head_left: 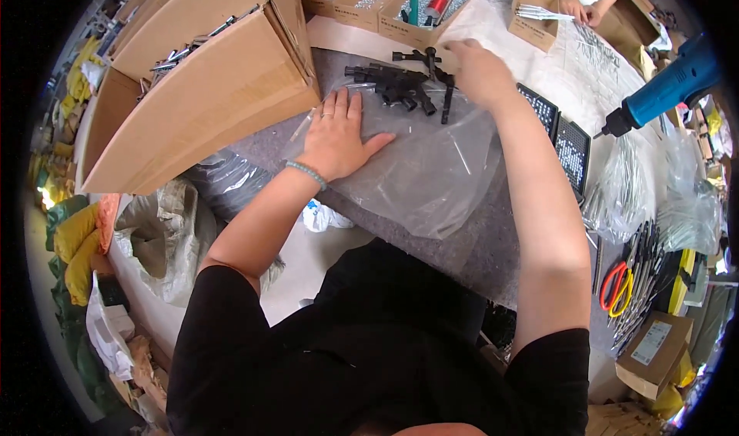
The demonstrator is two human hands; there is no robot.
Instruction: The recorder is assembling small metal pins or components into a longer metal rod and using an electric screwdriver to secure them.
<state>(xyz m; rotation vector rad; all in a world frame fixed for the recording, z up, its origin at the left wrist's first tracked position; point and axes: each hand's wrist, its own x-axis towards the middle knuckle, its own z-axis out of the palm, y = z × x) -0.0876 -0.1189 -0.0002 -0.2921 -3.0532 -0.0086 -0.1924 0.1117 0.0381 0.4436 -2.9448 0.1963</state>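
Note:
My left hand (336,140) lies flat with its fingers spread on a clear plastic bag (431,178) on the grey work surface. Just beyond its fingertips is a small pile of black metal-looking fittings (400,82), partly on the bag. A black cross-shaped piece with a rod (437,66) sits at the right of that pile. Next to this piece is my right hand (483,74), its back toward me and its fingertips pointing left. The underside of its fingers is hidden, so whether it holds anything does not show.
A large cardboard box (223,101) of metal parts stands on the left. Boxes of small silvery pieces (385,24) line the back. On the right hang a blue power screwdriver (666,86) and, below, black trays (571,155) and scissors (616,290). Another person's hands (581,11) work at far right.

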